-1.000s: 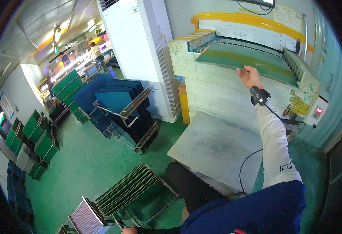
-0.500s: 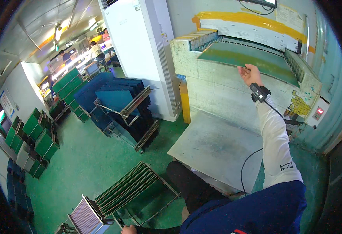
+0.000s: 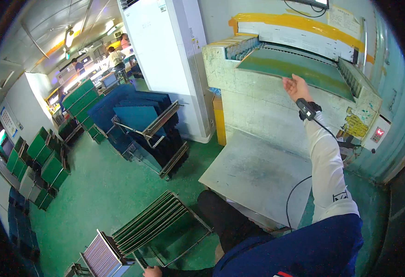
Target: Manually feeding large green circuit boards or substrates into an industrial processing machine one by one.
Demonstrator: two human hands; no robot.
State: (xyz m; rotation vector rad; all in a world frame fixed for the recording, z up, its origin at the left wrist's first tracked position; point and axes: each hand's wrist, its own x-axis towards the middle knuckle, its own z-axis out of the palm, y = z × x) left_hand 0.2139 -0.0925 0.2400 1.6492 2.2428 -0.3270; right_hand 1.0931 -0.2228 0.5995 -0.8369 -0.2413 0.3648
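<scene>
A flat green panel [image 3: 281,63] lies sloping across the top opening of a pale, worn machine [image 3: 258,104], its front edge jutting toward me. At that edge my right hand [image 3: 296,87] has its fingertips over the panel and its thumb by the rim, closed on it in a light pinch. My left hand [image 3: 152,271], partly cut off by the lower border, is closed at the end of a low metal rack [image 3: 195,240]. Several thin panels [image 3: 154,221] stand on edge in this rack.
A pale sloping board [image 3: 258,177] lies below the machine. Left of it stand a rack of dark blue panels [image 3: 140,113] and a tall white cabinet [image 3: 158,55]. Green panels [image 3: 54,171] line the left wall. A cable [image 3: 289,201] hangs by my right arm. People work in the background.
The view has shifted very slightly. Both hands and the green panel keep almost the same places. In the background a person has moved a little.
</scene>
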